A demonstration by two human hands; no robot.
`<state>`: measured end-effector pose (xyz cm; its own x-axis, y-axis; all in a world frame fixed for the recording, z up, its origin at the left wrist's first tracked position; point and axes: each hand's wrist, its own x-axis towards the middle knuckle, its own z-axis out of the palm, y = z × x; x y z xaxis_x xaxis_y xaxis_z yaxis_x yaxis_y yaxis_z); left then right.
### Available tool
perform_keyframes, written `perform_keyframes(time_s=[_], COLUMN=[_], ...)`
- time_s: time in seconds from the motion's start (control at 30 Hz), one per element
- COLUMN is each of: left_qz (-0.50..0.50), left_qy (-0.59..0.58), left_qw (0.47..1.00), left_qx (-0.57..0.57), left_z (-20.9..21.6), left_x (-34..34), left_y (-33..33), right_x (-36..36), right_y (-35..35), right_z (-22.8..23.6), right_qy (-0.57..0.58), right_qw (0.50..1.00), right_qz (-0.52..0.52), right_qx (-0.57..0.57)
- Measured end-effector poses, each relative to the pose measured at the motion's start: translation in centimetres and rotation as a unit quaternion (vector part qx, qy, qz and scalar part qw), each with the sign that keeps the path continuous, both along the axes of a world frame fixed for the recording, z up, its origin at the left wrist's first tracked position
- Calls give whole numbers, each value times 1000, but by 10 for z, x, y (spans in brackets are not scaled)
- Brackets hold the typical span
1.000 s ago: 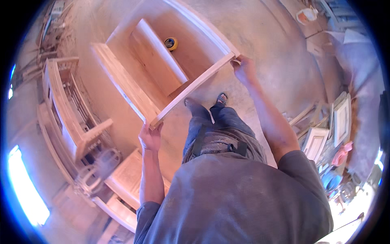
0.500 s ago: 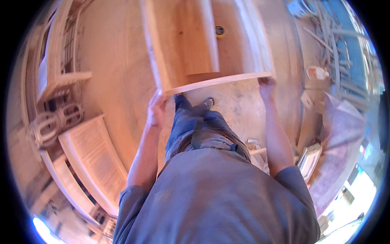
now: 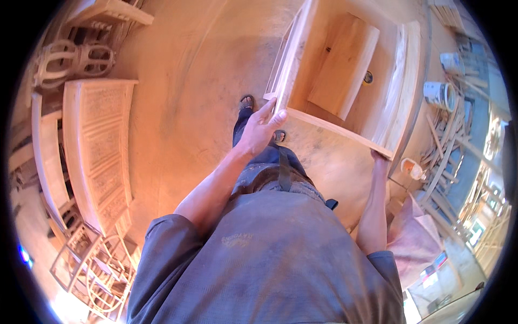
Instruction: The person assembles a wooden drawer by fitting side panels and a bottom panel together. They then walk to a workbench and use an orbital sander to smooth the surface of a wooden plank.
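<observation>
With both arms stretched forward I hold a large, open wooden box frame (image 3: 334,125), tilted with its near right corner toward me. My left hand (image 3: 261,128) grips its near left corner, the thumb over the rim. At the near right corner, my right hand (image 3: 380,156) is under the edge, its fingers largely hidden by the wood. Inside the frame lie a loose wooden board (image 3: 342,65) and, against the board's right edge, a small round yellow-and-black object (image 3: 368,78), too small to name surely.
A carved wooden panel piece (image 3: 100,154) stands at left, with chair frames (image 3: 102,264) nearer and oval-backed pieces (image 3: 56,59) farther off. Along the right are white buckets (image 3: 438,95), a plastic jug (image 3: 413,169), scrap sticks (image 3: 445,146) and a pinkish cloth (image 3: 413,243).
The frame has swung to the right and turned, my hands moving right with it. My view has turned too, and a foot has stepped out at left.
</observation>
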<state>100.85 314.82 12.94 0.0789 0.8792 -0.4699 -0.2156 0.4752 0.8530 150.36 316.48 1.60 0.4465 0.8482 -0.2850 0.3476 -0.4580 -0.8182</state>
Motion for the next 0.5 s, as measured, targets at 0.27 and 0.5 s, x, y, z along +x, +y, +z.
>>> perform_keyframes(time_s=[0.27,0.5], left_qz=[-43,-72], left_qy=[119,117], left_qw=[991,989], left_qx=[43,49], left_z=[3,1], left_x=[-8,-15], left_y=[4,11], right_x=[-7,-11], right_y=[23,25], right_z=[9,15], right_qy=[-21,-27], right_qw=[999,998], right_qz=[36,40], right_qx=[-25,-37])
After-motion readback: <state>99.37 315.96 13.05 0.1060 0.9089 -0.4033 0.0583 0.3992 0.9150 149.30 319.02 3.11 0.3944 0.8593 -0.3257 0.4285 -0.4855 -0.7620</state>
